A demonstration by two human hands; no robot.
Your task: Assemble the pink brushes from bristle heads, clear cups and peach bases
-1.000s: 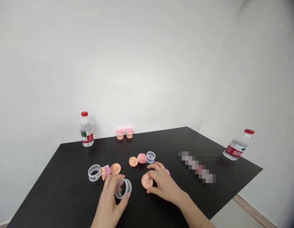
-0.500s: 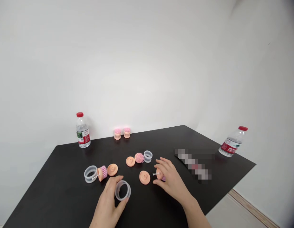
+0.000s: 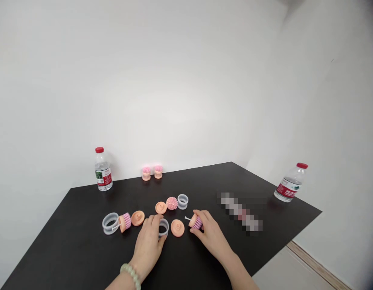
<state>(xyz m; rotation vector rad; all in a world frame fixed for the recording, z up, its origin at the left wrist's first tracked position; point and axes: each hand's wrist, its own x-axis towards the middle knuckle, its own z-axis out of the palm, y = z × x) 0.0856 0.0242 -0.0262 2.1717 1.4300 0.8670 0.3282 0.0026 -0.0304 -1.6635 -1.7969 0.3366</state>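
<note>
My left hand point(image 3: 148, 238), with a beaded bracelet at the wrist, has thumb and fingers around a clear ring point(image 3: 163, 227) at the table's middle. Between my hands lies a peach disc point(image 3: 177, 228). My right hand point(image 3: 209, 231) grips a peach brush head with pink bristles point(image 3: 196, 221); a white stem sticks out of it to the left. Behind them are another peach disc point(image 3: 161, 208), a pink bristle head point(image 3: 172, 203) and a clear ring point(image 3: 183, 201). Left of my left hand are a ring point(image 3: 110, 223), a brush head point(image 3: 126, 222) and a disc point(image 3: 138, 218).
Two assembled pink brushes point(image 3: 146, 173) point(image 3: 158, 172) stand at the back edge of the black table point(image 3: 83, 249), by the wall. One water bottle point(image 3: 104, 173) is at back left, another bottle point(image 3: 290, 184) at the right. A blurred long item point(image 3: 240, 212) lies right of my right hand.
My left hand has moved right with the ring, nearer the middle disc. My right hand has closed its fingers on the brush head. The view has shifted slightly.
</note>
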